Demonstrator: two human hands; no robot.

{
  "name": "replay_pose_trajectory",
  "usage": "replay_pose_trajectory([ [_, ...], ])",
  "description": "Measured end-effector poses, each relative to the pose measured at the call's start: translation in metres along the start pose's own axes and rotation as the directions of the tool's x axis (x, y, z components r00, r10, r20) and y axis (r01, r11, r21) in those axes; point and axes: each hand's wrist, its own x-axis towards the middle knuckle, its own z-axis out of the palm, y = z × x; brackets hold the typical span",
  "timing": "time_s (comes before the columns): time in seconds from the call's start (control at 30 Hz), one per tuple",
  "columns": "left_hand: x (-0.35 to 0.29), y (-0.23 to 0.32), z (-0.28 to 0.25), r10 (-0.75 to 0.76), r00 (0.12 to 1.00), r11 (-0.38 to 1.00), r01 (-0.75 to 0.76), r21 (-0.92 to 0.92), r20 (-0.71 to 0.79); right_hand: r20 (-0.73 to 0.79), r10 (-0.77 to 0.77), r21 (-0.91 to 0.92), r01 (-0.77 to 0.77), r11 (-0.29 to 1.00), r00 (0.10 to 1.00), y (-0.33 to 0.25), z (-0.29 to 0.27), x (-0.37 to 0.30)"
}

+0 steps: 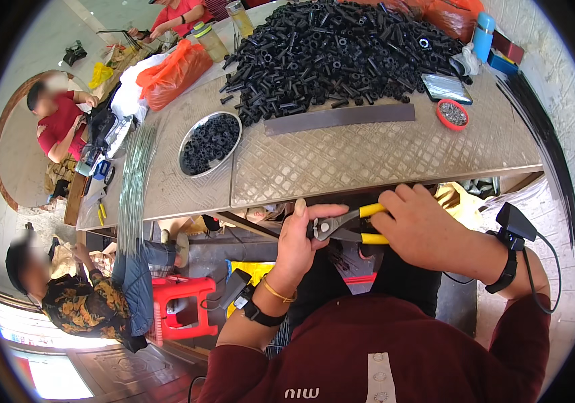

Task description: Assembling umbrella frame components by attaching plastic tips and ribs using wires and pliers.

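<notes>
My right hand (422, 225) is closed around the yellow-handled pliers (327, 228), just off the table's near edge. Their two handles are spread apart, and the metal head points left toward my left hand (295, 238). That hand is closed beside the jaws, its thumb up and its index finger lying along the head. Something small and dark shows between its fingers and the jaws, too small to name. On the table beyond lie a large heap of short black tubes (341, 57), a round metal tray (182, 161) of small black pieces and a flat dark strip (341, 119).
A red bowl (440, 121) of small metal bits stands at the right, near a blue bottle (483, 37). Long thin wires (138, 181) overhang the table's left side. A red stool (183, 309) stands lower left. Other people sit along the left and far sides.
</notes>
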Motion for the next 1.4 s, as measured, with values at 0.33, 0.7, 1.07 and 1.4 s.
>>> replay_pose_trajectory([
  [0.33,-0.018,-0.012,-0.014,-0.068,0.998,0.986,0.065,0.153,0.011,0.177,-0.003,0.308,-0.053,0.95,0.984,-0.015,0.035,-0.011],
  [0.7,0.0,-0.01,0.001,0.003,0.999,1.0,-0.003,0.001,-0.039,0.169,-0.035,0.132,0.013,0.991,0.985,0.015,-0.007,-0.005],
  [1.07,-0.012,-0.003,0.002,-0.016,1.0,0.988,0.015,-0.156,-0.005,0.149,-0.057,0.297,0.01,0.955,0.987,0.004,0.012,-0.007],
  [1.4,-0.135,0.206,-0.08,0.888,0.231,0.306,-0.942,0.135,-0.398,-0.06,0.414,0.055,-0.411,0.91,0.908,0.163,0.064,-0.025],
])
